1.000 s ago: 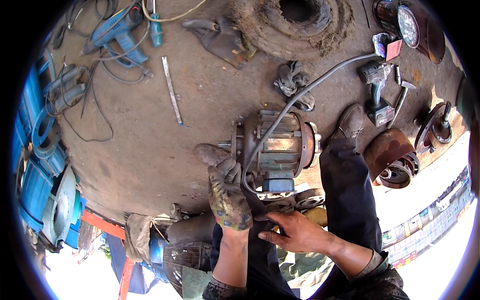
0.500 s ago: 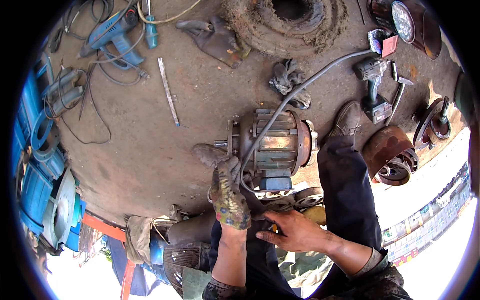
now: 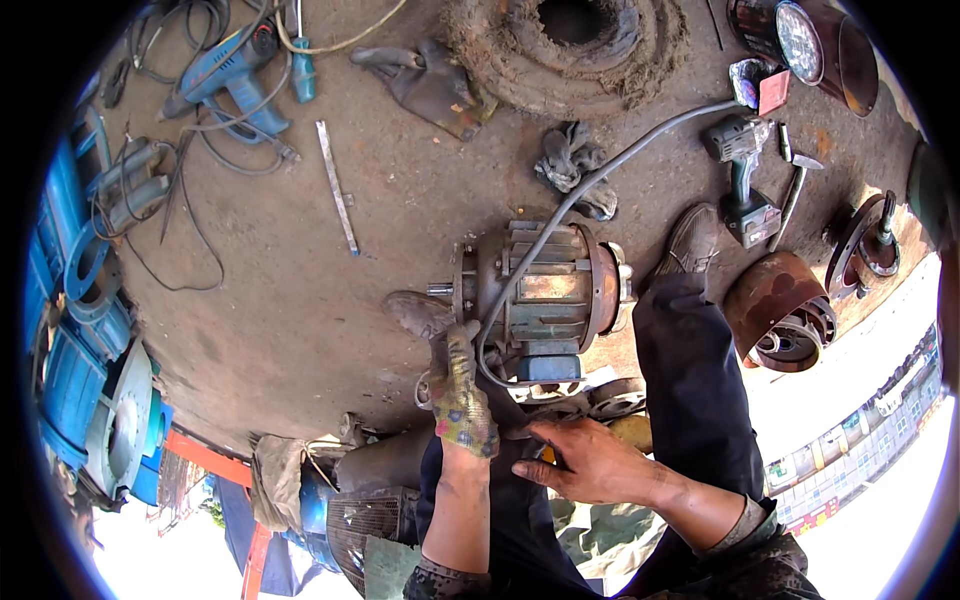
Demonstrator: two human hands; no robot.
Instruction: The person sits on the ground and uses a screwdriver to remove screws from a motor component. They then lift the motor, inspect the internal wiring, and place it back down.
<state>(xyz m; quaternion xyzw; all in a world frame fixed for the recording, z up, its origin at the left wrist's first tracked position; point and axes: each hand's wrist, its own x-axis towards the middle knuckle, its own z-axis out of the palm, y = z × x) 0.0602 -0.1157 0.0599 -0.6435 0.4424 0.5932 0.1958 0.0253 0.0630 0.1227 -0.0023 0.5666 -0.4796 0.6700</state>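
Observation:
My left hand (image 3: 462, 405), in a dirty patterned work glove, is beside the lower left of a grey-green electric motor (image 3: 545, 285). Its fingers look curled, and a pale ring-shaped edge (image 3: 423, 391) shows at the glove's outer side; what it belongs to is hidden. Bare and dark with grime, my right hand (image 3: 592, 462) hovers over my lap with thumb and fingers apart, holding nothing visible. The motor lies on its side between my feet, its shaft (image 3: 440, 289) pointing left. A grey cable (image 3: 610, 165) runs from its blue terminal box (image 3: 550, 368) over the housing to the upper right.
A cordless impact wrench (image 3: 742, 175) and a hammer (image 3: 793, 195) lie at the right, above a rusty drum (image 3: 780, 300). A blue heat gun (image 3: 232, 80) with tangled leads, a screwdriver (image 3: 302, 72) and a metal strip (image 3: 337, 190) are at the left. Gloves (image 3: 430, 85) lie farther off.
My left hand has drawn slightly down from the motor's edge, and the pale ring-shaped edge beside the glove shows more. My right hand stays where it was.

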